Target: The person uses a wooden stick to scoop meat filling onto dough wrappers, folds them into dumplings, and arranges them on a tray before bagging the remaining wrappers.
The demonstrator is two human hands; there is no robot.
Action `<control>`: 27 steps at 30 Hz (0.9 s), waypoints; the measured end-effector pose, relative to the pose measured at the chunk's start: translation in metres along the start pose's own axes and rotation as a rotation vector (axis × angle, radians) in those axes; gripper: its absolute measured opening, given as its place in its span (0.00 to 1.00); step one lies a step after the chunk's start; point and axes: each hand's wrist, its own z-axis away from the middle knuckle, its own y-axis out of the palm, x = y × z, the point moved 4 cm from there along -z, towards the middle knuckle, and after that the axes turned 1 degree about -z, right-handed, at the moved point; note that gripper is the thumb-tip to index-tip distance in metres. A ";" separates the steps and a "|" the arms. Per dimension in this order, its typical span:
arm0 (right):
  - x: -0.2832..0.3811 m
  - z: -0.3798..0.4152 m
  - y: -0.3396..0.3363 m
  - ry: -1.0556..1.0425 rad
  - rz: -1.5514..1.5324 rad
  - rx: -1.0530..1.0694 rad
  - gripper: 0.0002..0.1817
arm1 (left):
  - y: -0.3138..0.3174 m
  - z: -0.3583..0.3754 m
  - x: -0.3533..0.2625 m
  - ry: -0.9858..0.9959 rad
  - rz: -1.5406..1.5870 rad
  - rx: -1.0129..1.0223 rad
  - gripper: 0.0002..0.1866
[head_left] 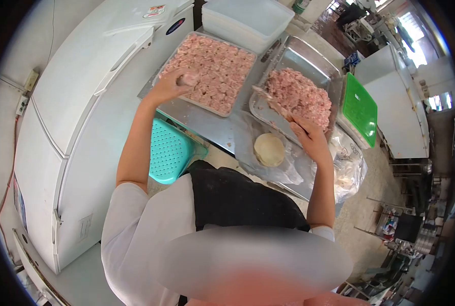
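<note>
At the tray's left side, my left hand has its fingers curled round a small meat-filled dumpling. Below it, a shallow tray is packed with rows of pink, meat-topped dumplings. My right hand grips a flat spatula, its far end smeared with meat, along the near edge of a metal pan. A mound of pink minced meat fills much of that pan. Between my hands, a stack of round pale wrappers lies on a clear plastic sheet.
Translucent containers stand behind the tray. A green-lidded box and a plastic bag sit right of the pan. A turquoise stool is under the table's left edge, beside a white chest freezer.
</note>
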 end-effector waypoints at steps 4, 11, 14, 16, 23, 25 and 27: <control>-0.026 0.027 0.009 0.229 -0.144 -0.130 0.16 | -0.031 0.007 0.046 -0.166 -0.493 -0.008 0.35; -0.038 0.050 0.031 0.536 -0.299 -0.238 0.16 | -0.019 -0.013 0.074 -0.084 -0.666 0.064 0.43; -0.037 0.046 0.037 0.515 -0.265 -0.244 0.16 | -0.008 -0.019 0.085 -0.156 -0.674 0.141 0.43; -0.035 0.044 0.043 0.524 -0.257 -0.250 0.16 | 0.000 -0.019 0.080 -0.227 -0.630 0.146 0.43; -0.033 0.043 0.051 0.587 -0.242 -0.181 0.17 | -0.006 -0.007 0.104 -0.285 -0.557 0.236 0.37; -0.035 0.042 0.049 0.558 -0.232 -0.179 0.16 | 0.000 -0.004 0.119 -0.219 -0.567 0.159 0.37; -0.036 0.041 0.043 0.530 -0.221 -0.183 0.16 | 0.008 -0.001 0.116 -0.147 -0.574 0.084 0.36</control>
